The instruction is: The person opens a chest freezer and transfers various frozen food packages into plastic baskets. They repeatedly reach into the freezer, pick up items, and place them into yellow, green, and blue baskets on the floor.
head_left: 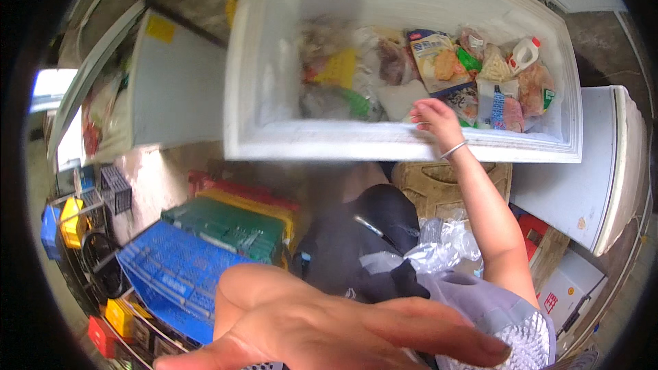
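A white chest freezer (404,138) stands open in front of me, with several frozen food packages in it. My right hand (433,118) is at its front rim, fingers loosely bent and apart, with nothing visible in them. Just beyond those fingers lies a white package (403,99). Further right are a blue-and-yellow food bag (439,62), a white jug with a red cap (524,55) and a bag of pink meat (510,113). Close to the camera, my left hand (322,325) is stretched out open and holds nothing visible. The picture's lower edge cuts it off.
Stacked blue (171,260) and green crates (226,226) stand at the left. Clear plastic bags (445,243) lie near my lap. Another freezer (171,85) is at the far left. A white appliance (565,171) stands at the right, and a brown case (439,192) sits below the rim.
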A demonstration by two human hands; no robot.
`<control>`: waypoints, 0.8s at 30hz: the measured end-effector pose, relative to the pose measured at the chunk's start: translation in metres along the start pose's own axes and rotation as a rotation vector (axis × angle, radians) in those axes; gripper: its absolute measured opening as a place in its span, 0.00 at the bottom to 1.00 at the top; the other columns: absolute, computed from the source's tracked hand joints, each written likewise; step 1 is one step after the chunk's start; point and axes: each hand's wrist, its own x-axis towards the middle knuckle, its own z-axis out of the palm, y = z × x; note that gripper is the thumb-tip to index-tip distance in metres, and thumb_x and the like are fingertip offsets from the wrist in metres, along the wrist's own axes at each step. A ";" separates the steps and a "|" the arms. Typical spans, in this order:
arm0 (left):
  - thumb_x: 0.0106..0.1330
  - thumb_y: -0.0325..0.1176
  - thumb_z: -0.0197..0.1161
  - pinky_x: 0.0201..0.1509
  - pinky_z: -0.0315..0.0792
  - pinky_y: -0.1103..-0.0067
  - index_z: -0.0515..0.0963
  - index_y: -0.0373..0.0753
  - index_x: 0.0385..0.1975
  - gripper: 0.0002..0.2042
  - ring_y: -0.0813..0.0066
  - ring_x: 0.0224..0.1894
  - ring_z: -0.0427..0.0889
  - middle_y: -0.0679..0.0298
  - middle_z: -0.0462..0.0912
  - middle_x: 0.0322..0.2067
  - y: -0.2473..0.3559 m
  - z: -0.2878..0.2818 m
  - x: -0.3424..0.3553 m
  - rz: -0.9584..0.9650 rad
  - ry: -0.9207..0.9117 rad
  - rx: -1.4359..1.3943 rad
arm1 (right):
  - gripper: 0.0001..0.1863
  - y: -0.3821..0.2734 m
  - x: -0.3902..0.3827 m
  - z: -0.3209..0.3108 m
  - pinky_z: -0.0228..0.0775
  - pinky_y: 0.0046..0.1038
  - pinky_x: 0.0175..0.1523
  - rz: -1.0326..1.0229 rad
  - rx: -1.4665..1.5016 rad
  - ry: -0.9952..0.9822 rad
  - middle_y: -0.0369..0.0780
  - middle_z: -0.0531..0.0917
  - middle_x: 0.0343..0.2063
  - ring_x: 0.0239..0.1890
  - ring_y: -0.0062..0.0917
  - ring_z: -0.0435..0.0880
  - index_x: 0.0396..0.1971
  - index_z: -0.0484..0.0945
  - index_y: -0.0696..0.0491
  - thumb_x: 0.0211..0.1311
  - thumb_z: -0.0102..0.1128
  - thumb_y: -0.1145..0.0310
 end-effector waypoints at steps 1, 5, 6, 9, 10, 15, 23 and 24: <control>0.57 0.62 0.46 0.45 0.64 0.55 0.60 0.36 0.55 0.36 0.37 0.46 0.67 0.37 0.72 0.39 -0.011 -0.010 0.020 -0.075 0.109 -0.145 | 0.10 -0.001 0.021 -0.031 0.69 0.18 0.35 0.024 -0.024 0.121 0.35 0.79 0.30 0.31 0.17 0.77 0.38 0.74 0.53 0.60 0.52 0.66; 0.59 0.60 0.44 0.51 0.57 0.53 0.59 0.47 0.59 0.32 0.41 0.53 0.63 0.49 0.70 0.48 -0.053 -0.102 0.107 0.239 0.044 -0.032 | 0.11 0.031 0.119 -0.141 0.68 0.18 0.31 0.260 -0.009 0.207 0.35 0.79 0.29 0.28 0.17 0.76 0.40 0.72 0.51 0.58 0.52 0.64; 0.59 0.59 0.45 0.52 0.58 0.56 0.58 0.45 0.59 0.32 0.45 0.54 0.64 0.49 0.68 0.50 -0.061 -0.132 0.123 0.173 0.107 0.032 | 0.12 0.047 0.146 -0.166 0.68 0.18 0.30 0.319 0.038 0.162 0.35 0.79 0.29 0.28 0.17 0.76 0.41 0.72 0.50 0.58 0.53 0.62; 0.60 0.54 0.48 0.55 0.61 0.64 0.56 0.40 0.59 0.32 0.58 0.55 0.66 0.50 0.64 0.54 -0.082 -0.224 0.151 -0.013 0.296 0.241 | 0.17 0.105 0.226 -0.225 0.68 0.20 0.29 0.609 -0.022 0.187 0.37 0.79 0.32 0.29 0.19 0.76 0.43 0.70 0.49 0.57 0.54 0.58; 0.61 0.52 0.48 0.58 0.58 0.68 0.56 0.39 0.59 0.31 0.62 0.58 0.62 0.51 0.64 0.54 -0.088 -0.279 0.159 -0.145 0.304 0.248 | 0.20 0.126 0.248 -0.238 0.69 0.24 0.31 0.699 -0.209 0.338 0.38 0.78 0.36 0.31 0.22 0.77 0.46 0.69 0.50 0.56 0.55 0.57; 0.57 0.54 0.55 0.59 0.56 0.73 0.51 0.40 0.61 0.37 0.66 0.60 0.59 0.59 0.62 0.57 -0.171 -0.510 0.148 -1.152 0.736 1.101 | 0.22 0.195 0.303 -0.237 0.70 0.29 0.34 0.663 0.143 0.420 0.39 0.77 0.39 0.33 0.27 0.77 0.48 0.68 0.51 0.56 0.56 0.58; 0.38 0.59 0.65 0.54 0.63 0.70 0.64 0.38 0.53 0.43 0.57 0.52 0.70 0.51 0.72 0.48 -0.241 -0.612 0.099 -1.237 -0.123 1.947 | 0.36 0.147 0.318 -0.204 0.63 0.38 0.45 0.336 0.859 0.880 0.44 0.71 0.48 0.45 0.35 0.71 0.50 0.65 0.61 0.42 0.67 0.58; 0.39 0.58 0.65 0.52 0.65 0.69 0.67 0.38 0.50 0.39 0.57 0.49 0.72 0.51 0.74 0.45 -0.243 -0.607 0.100 -1.330 -0.118 1.873 | 0.33 0.133 0.317 -0.205 0.64 0.38 0.44 0.343 0.682 0.876 0.46 0.72 0.45 0.44 0.35 0.72 0.49 0.67 0.61 0.43 0.66 0.61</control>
